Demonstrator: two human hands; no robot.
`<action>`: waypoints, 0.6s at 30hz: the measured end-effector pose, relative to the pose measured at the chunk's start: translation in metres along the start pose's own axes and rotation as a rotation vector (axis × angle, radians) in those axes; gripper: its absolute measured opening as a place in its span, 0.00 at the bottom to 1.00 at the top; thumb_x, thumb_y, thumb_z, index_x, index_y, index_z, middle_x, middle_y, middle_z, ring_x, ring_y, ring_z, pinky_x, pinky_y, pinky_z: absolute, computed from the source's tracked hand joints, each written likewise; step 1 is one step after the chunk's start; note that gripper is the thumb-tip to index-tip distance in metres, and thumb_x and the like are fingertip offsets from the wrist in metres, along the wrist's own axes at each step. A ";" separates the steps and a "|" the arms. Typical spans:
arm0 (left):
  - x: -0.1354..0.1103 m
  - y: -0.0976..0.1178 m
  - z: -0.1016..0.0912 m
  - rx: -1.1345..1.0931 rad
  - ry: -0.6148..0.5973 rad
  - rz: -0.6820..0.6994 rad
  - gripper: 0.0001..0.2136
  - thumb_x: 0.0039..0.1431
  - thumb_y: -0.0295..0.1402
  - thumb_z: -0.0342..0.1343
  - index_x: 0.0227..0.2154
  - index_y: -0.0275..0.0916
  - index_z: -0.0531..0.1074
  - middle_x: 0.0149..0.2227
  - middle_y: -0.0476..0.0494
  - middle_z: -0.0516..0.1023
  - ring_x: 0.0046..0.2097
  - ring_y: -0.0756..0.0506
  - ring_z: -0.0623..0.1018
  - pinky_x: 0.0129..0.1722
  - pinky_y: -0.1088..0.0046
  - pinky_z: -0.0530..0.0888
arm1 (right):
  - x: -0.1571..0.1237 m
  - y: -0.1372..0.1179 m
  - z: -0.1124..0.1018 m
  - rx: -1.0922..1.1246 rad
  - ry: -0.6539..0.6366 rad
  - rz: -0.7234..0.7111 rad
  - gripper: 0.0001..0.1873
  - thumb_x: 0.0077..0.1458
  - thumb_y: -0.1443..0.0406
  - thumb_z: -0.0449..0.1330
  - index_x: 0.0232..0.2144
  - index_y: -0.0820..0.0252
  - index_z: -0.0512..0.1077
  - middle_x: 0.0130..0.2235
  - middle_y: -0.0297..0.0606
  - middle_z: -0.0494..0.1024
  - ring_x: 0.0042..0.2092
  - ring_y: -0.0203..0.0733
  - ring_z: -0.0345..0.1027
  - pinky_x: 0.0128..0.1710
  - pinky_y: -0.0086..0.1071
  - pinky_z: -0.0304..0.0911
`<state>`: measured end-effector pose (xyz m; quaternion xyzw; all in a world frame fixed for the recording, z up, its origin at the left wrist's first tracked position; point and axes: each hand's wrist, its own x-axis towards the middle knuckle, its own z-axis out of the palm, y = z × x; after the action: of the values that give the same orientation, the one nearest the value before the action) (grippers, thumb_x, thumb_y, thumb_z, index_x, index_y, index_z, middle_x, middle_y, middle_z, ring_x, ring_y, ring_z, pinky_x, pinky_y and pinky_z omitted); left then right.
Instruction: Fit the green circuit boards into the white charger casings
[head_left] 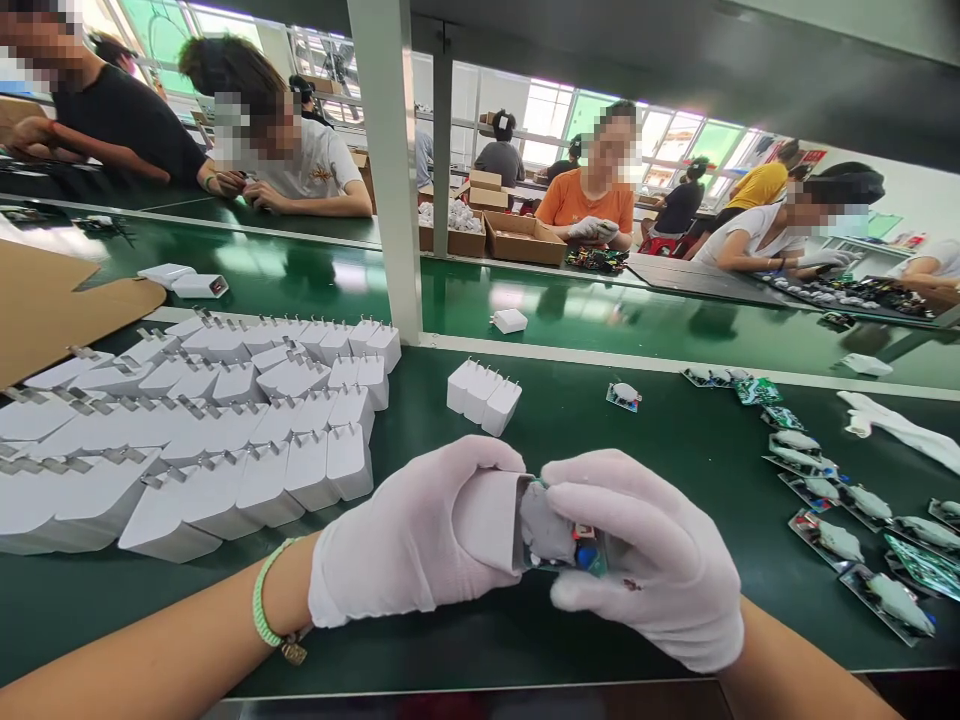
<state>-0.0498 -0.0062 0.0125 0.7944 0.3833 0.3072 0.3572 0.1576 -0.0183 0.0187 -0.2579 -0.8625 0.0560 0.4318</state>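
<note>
White-gloved hands lie nearest the camera, low and centred over the dark green desk [450,640]; the left hand [409,535], a green beaded bracelet [264,595] on its wrist, has its grip clamped around a white plastic charger shell [484,520]; the right hand [645,560] has its grip closed on a grey-coated circuit board [551,525] that sticks out of the shell's open end, with a small blue part [589,557] showing on it; the shell's long axis lies roughly level across the view, its open end pointing to the person's right; the shell sits between the two hands, just above the desk.

Just ahead stand three white chargers with metal prongs [484,395], side by side; to the left, a large block of similar white chargers [225,430] lies in packed rows, beside a brown cardboard sheet [60,310]; to the right, grey-coated circuit boards [840,500] lie in a slanting line, near a crumpled white cloth [900,425]; beyond, on a second green desk, an open cardboard box [454,228] holds white pieces, beside another open cardboard box [525,238]; a co-worker in an orange shirt [592,200] sits behind them, gloved hands together.
</note>
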 end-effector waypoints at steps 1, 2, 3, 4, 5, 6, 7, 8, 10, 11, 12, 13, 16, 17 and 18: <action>-0.001 0.000 0.000 0.003 -0.001 -0.012 0.26 0.42 0.32 0.66 0.45 0.44 0.61 0.39 0.52 0.76 0.37 0.49 0.78 0.38 0.73 0.77 | -0.001 -0.001 0.000 -0.038 -0.002 -0.022 0.15 0.62 0.59 0.55 0.48 0.59 0.63 0.33 0.37 0.73 0.35 0.40 0.71 0.30 0.31 0.70; -0.001 -0.001 0.000 0.004 -0.002 -0.024 0.27 0.41 0.32 0.66 0.45 0.45 0.62 0.40 0.52 0.76 0.38 0.48 0.78 0.39 0.72 0.77 | -0.001 -0.002 0.001 -0.082 0.004 -0.046 0.14 0.62 0.61 0.55 0.47 0.60 0.63 0.32 0.37 0.72 0.36 0.41 0.70 0.30 0.32 0.70; -0.002 -0.001 0.000 0.000 0.002 -0.028 0.27 0.41 0.32 0.67 0.45 0.46 0.62 0.41 0.52 0.76 0.38 0.48 0.78 0.40 0.71 0.77 | -0.002 -0.003 0.001 -0.123 0.015 -0.080 0.12 0.62 0.63 0.55 0.47 0.61 0.63 0.31 0.36 0.71 0.36 0.42 0.70 0.30 0.33 0.70; -0.002 -0.001 0.000 -0.013 0.005 -0.024 0.28 0.40 0.32 0.67 0.45 0.46 0.62 0.41 0.52 0.76 0.38 0.47 0.78 0.40 0.70 0.77 | -0.003 -0.003 0.002 -0.158 0.023 -0.112 0.11 0.61 0.65 0.55 0.46 0.61 0.63 0.31 0.37 0.71 0.37 0.43 0.70 0.31 0.34 0.70; -0.002 -0.001 0.000 -0.029 0.006 -0.016 0.28 0.40 0.32 0.67 0.45 0.45 0.63 0.40 0.52 0.76 0.37 0.47 0.78 0.41 0.70 0.77 | -0.003 -0.003 0.002 -0.181 0.026 -0.136 0.11 0.61 0.66 0.55 0.46 0.62 0.63 0.32 0.38 0.72 0.37 0.43 0.69 0.32 0.35 0.70; -0.001 0.000 0.000 -0.045 0.007 -0.005 0.26 0.40 0.32 0.67 0.44 0.45 0.64 0.39 0.52 0.76 0.36 0.48 0.78 0.40 0.70 0.77 | -0.003 -0.003 0.003 -0.191 0.024 -0.152 0.10 0.61 0.67 0.55 0.46 0.62 0.63 0.34 0.39 0.72 0.37 0.42 0.69 0.32 0.35 0.71; 0.000 0.000 -0.001 -0.059 0.008 0.002 0.23 0.42 0.31 0.66 0.43 0.44 0.65 0.36 0.53 0.77 0.35 0.48 0.78 0.40 0.69 0.77 | -0.003 -0.003 0.004 -0.186 0.016 -0.164 0.10 0.61 0.66 0.55 0.45 0.62 0.63 0.35 0.39 0.72 0.36 0.41 0.69 0.33 0.35 0.71; 0.001 0.001 -0.002 -0.071 0.007 0.009 0.20 0.44 0.31 0.64 0.41 0.44 0.66 0.34 0.54 0.76 0.34 0.48 0.78 0.41 0.69 0.77 | -0.001 -0.002 0.004 -0.177 0.002 -0.178 0.10 0.62 0.65 0.54 0.45 0.62 0.63 0.35 0.40 0.73 0.35 0.41 0.69 0.33 0.35 0.71; 0.003 0.003 -0.002 -0.078 -0.006 0.015 0.12 0.48 0.31 0.61 0.36 0.44 0.68 0.28 0.55 0.75 0.31 0.49 0.77 0.41 0.69 0.77 | 0.001 -0.002 0.005 -0.163 -0.013 -0.220 0.09 0.63 0.64 0.53 0.44 0.63 0.63 0.34 0.40 0.72 0.34 0.40 0.69 0.34 0.34 0.70; 0.003 0.004 -0.002 -0.082 -0.007 0.023 0.10 0.49 0.31 0.60 0.35 0.44 0.68 0.27 0.56 0.75 0.30 0.49 0.77 0.41 0.69 0.77 | 0.002 -0.001 0.006 -0.162 -0.012 -0.233 0.11 0.63 0.62 0.53 0.44 0.64 0.64 0.34 0.41 0.72 0.35 0.41 0.69 0.34 0.34 0.70; 0.003 0.004 -0.001 -0.093 -0.003 0.035 0.11 0.49 0.31 0.60 0.36 0.44 0.67 0.28 0.55 0.75 0.30 0.49 0.77 0.40 0.69 0.77 | 0.002 -0.001 0.007 -0.164 -0.010 -0.231 0.14 0.63 0.60 0.53 0.45 0.65 0.64 0.36 0.43 0.72 0.36 0.42 0.69 0.36 0.35 0.70; 0.003 0.004 -0.001 -0.106 0.004 0.047 0.14 0.48 0.31 0.61 0.38 0.44 0.66 0.30 0.55 0.76 0.31 0.49 0.77 0.39 0.70 0.77 | 0.002 -0.001 0.008 -0.162 0.000 -0.212 0.18 0.62 0.56 0.53 0.47 0.65 0.64 0.40 0.46 0.71 0.39 0.43 0.69 0.38 0.36 0.70; 0.000 0.000 0.001 -0.111 0.052 0.091 0.22 0.45 0.30 0.64 0.43 0.44 0.62 0.37 0.51 0.75 0.34 0.49 0.77 0.36 0.71 0.77 | -0.005 0.001 0.014 -0.043 -0.003 -0.077 0.39 0.54 0.44 0.54 0.60 0.60 0.54 0.55 0.52 0.61 0.49 0.49 0.65 0.48 0.43 0.67; -0.001 -0.002 0.002 -0.108 0.062 0.107 0.23 0.45 0.29 0.64 0.43 0.44 0.61 0.39 0.49 0.73 0.35 0.49 0.77 0.36 0.71 0.77 | -0.008 0.003 0.016 0.051 -0.024 -0.011 0.44 0.52 0.42 0.54 0.63 0.57 0.49 0.57 0.51 0.58 0.51 0.50 0.63 0.50 0.45 0.65; -0.001 -0.003 0.002 -0.106 0.065 0.125 0.23 0.44 0.29 0.64 0.43 0.44 0.61 0.41 0.48 0.72 0.37 0.49 0.77 0.37 0.71 0.77 | -0.010 0.005 0.019 0.169 -0.039 0.066 0.46 0.51 0.41 0.54 0.64 0.53 0.45 0.58 0.49 0.57 0.52 0.51 0.62 0.51 0.45 0.64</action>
<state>-0.0499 -0.0068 0.0083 0.7863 0.3274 0.3746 0.3662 0.1502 -0.0170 -0.0020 -0.2474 -0.8541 0.1477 0.4329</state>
